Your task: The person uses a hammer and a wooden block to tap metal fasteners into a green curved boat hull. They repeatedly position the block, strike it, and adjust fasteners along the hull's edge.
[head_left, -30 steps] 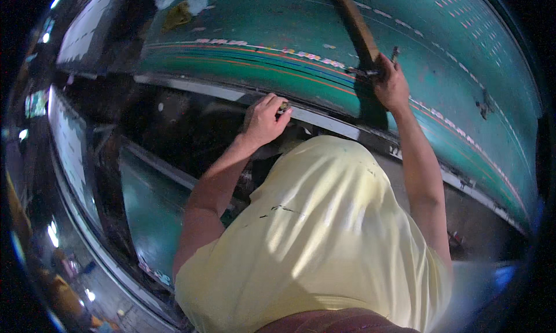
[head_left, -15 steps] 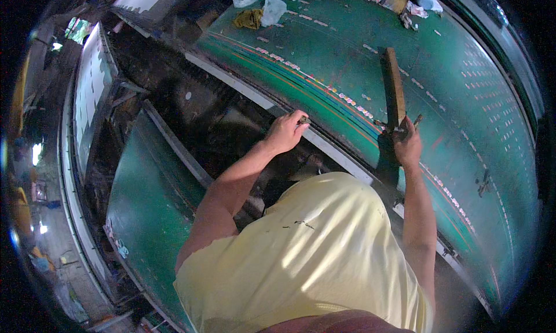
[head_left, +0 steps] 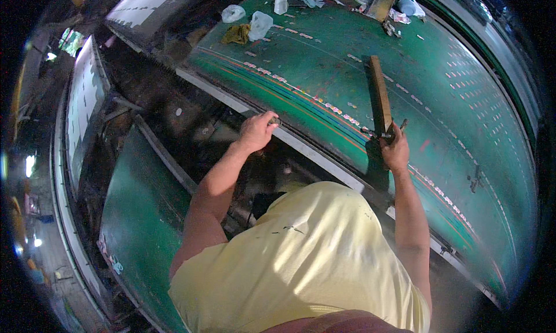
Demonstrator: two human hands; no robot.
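Observation:
My left hand (head_left: pixel 258 132) is closed at the near edge of the long green table (head_left: pixel 324 60), beside its pale edge strip (head_left: pixel 313 154). A small dark piece (head_left: pixel 273 121) shows between its thumb and fingers; its kind is unclear. My right hand (head_left: pixel 396 150) rests over the green surface, its fingers closed at the near end of a wooden bar (head_left: pixel 380 92). A dark metal fitting (head_left: pixel 375 133) sticks out to both sides there. The bar reaches away from me across the table. My fingers partly hide how bar and fitting join.
Clear plastic bags (head_left: pixel 260 26), a brown cloth (head_left: pixel 236 34) and a heap of scraps lie at the table's far end. A dark metal piece (head_left: pixel 476 179) lies to the right. Left of me, a second green panel (head_left: pixel 142 199) stands across a dark gap.
The whole view has shifted slightly. My left hand has slid left along the table edge. My right hand stays at the wooden bar, which has barely moved on the table.

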